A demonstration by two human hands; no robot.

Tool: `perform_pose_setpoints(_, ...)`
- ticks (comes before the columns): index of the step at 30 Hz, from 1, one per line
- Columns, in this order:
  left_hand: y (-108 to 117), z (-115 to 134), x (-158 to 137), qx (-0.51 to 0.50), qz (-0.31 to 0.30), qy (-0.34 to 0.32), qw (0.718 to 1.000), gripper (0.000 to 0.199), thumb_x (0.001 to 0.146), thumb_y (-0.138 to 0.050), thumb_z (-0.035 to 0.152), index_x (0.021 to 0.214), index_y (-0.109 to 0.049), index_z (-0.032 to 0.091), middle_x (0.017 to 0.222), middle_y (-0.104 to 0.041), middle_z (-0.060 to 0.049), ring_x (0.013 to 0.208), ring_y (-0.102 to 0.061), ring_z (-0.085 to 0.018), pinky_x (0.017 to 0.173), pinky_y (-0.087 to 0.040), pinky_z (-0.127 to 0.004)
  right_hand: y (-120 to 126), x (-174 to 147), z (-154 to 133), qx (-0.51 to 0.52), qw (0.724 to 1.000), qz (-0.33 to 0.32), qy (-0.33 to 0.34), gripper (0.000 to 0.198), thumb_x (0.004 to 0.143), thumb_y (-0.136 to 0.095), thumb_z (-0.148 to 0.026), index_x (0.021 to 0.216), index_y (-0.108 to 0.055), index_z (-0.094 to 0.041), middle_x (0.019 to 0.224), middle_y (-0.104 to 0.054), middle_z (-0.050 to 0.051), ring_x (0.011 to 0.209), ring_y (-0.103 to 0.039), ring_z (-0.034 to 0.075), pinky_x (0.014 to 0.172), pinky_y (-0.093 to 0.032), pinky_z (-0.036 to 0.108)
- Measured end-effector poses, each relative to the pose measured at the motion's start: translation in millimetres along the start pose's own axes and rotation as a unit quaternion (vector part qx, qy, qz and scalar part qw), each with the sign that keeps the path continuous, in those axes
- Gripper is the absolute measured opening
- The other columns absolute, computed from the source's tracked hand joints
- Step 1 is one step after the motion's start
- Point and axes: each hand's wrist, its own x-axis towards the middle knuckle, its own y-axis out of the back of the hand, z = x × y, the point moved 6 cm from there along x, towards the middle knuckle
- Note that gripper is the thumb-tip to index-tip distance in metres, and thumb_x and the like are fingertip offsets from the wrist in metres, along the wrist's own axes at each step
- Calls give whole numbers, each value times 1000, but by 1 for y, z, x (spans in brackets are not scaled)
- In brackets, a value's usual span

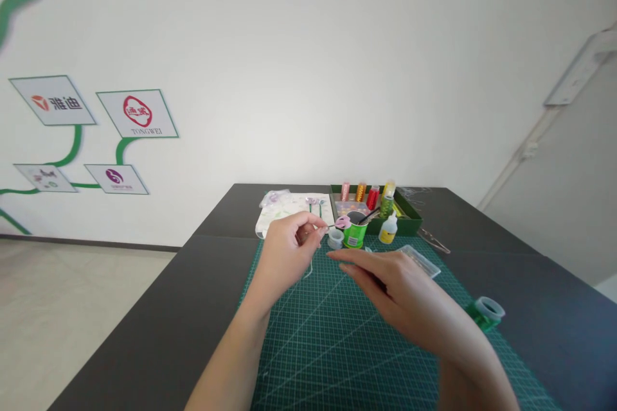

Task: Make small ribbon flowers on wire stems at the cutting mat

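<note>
My left hand (292, 245) is closed in a pinch on the thin stem of a small pink flower-like piece (343, 222). The pink head points right, in front of the green can (355, 234). A pale thread (310, 268) hangs below this hand, and where it begins is hidden. Lower and to the right, my right hand (393, 276) reaches in with its fingers stretched out. A narrow gap shows between its fingertips, and I see nothing held there. Just beyond both hands stands a small whitish tub (335, 239).
A green cutting mat (328, 340) covers the middle of the dark table (193, 302). Behind are a green box (409, 221) with thread spools, a glue bottle (388, 228) and a white sheet (284, 210). A clear case (420, 261) and green spool (486, 313) lie right.
</note>
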Motion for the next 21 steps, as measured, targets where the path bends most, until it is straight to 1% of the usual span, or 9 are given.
perform_pose_setpoints(3,-5,3,0,25,-8,-16,1000,12,86,-63,22,81,-73,19,62,-64,0,56,-54,-13,53,-37,-24,4,-1,1,12,1000,9,7,32,104,-48,-29,122,-74,-27,85,-78,4,59,-65,14,61,-49,26)
perform_pose_setpoints(6,-9,6,-2,27,-14,-31,999,13,86,-63,20,81,-75,19,66,-68,-1,58,-55,-14,54,-37,-24,11,-3,3,30,999,14,14,31,103,-48,-29,119,-75,-27,86,-78,4,60,-65,14,60,-49,25)
perform_pose_setpoints(10,-16,8,-4,43,-42,-36,998,13,86,-63,19,82,-76,20,68,-69,-1,58,-56,-14,55,-38,-24,23,-6,12,63,998,14,10,29,102,-52,-30,114,-77,-24,76,-75,3,54,-58,11,52,-43,22)
perform_pose_setpoints(14,-26,10,-6,60,-79,-53,994,14,87,-62,18,83,-76,21,70,-70,-1,60,-57,-14,57,-39,-25,31,-8,24,129,991,8,25,28,100,-54,-31,108,-79,-21,68,-70,1,49,-50,8,46,-36,20)
perform_pose_setpoints(17,-33,14,-8,60,-99,-73,991,16,87,-61,16,83,-76,20,69,-69,-2,59,-56,-14,55,-38,-25,33,-8,29,160,986,4,35,28,100,-54,-32,108,-78,-19,61,-64,-1,45,-43,7,42,-31,20)
perform_pose_setpoints(21,-37,18,-11,85,-116,-75,987,18,87,-59,16,81,-75,20,67,-68,-1,56,-53,-13,52,-35,-24,37,-8,31,167,985,17,29,29,100,-54,-33,109,-78,-20,54,-56,-3,43,-38,6,41,-29,20)
